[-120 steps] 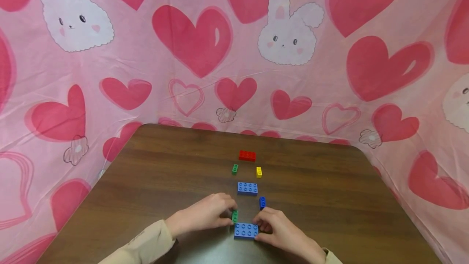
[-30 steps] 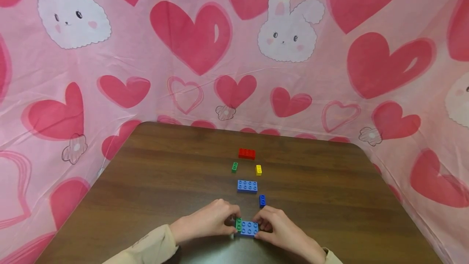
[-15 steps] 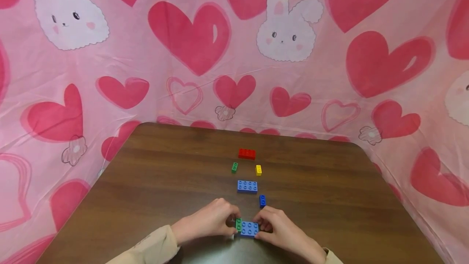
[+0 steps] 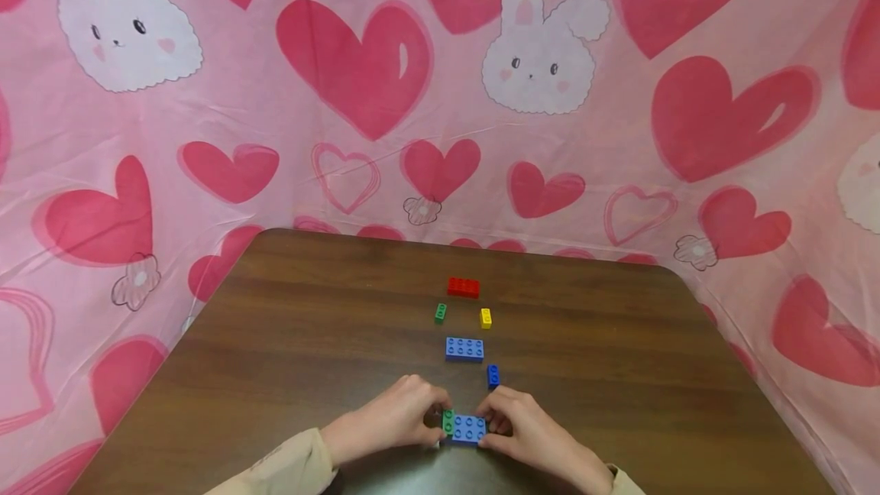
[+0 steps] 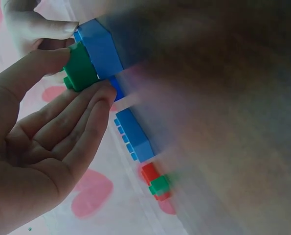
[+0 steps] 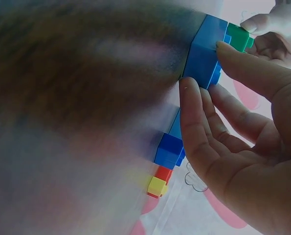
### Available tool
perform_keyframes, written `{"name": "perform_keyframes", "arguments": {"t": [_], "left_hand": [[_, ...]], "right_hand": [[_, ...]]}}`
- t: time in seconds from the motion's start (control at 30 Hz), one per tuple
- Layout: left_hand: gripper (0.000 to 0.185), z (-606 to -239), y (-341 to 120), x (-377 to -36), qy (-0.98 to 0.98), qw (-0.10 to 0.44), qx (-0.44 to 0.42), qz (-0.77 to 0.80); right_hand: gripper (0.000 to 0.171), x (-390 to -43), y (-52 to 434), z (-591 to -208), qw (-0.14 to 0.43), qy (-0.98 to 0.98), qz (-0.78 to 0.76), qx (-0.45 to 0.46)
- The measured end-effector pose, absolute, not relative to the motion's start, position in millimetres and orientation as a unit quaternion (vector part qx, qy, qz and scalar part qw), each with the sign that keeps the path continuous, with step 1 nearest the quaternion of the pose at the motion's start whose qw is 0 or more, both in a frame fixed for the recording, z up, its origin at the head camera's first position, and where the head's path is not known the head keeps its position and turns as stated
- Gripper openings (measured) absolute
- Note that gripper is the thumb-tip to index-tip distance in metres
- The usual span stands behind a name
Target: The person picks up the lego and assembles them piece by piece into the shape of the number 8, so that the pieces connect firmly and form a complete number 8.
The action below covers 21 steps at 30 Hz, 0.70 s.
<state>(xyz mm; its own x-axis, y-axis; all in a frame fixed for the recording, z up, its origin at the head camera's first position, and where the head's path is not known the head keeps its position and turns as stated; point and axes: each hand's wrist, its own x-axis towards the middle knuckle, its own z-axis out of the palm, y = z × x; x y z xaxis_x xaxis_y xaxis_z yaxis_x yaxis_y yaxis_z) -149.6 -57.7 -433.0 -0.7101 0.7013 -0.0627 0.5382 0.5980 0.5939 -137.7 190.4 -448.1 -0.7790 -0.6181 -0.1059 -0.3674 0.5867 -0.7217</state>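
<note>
A person sits at a dark wooden worktop [image 4: 309,342] ringed by a pink cloth [image 4: 357,67] printed with red hearts and white bunnies.

At the near edge, the left hand [image 4: 392,418] comes in from the left in a beige sleeve [image 4: 275,468]. Its grip is closed on a small green brick [image 4: 448,421]: the wrist view shows thumb and fingertips [image 5: 103,93] pinching that brick, which sits on the left end of a wide blue brick [image 4: 469,428].

The wide blue brick lies between the two hands, close to the person. Whether it rests on the worktop or is lifted just clear cannot be told.

The right hand [image 4: 525,434] comes in from the right. Its grip is closed on the wide blue brick's right end, thumb on the studded top and fingers [image 6: 194,112] against the side.

Farther from the person, a line of loose bricks runs up the middle of the worktop. A small dark blue brick [image 4: 493,376] stands just beyond the right hand. Beyond it lies a second wide blue brick [image 4: 464,348]. Past that, a small green brick [image 4: 440,313] sits on the left and a small yellow brick [image 4: 486,318] on the right, apart from each other. A red brick [image 4: 464,287] lies farthest away.
</note>
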Motion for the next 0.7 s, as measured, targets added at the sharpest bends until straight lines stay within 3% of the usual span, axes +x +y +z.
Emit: {"name": "perform_keyframes", "arguments": {"t": [0.7], "left_hand": [[0.026,-435.0,-61.4,-141.8,0.881,0.120,0.364,0.277]], "right_hand": [[0.022,-136.5,188.6,-447.0,0.145,0.875,-0.331,-0.321]]}}
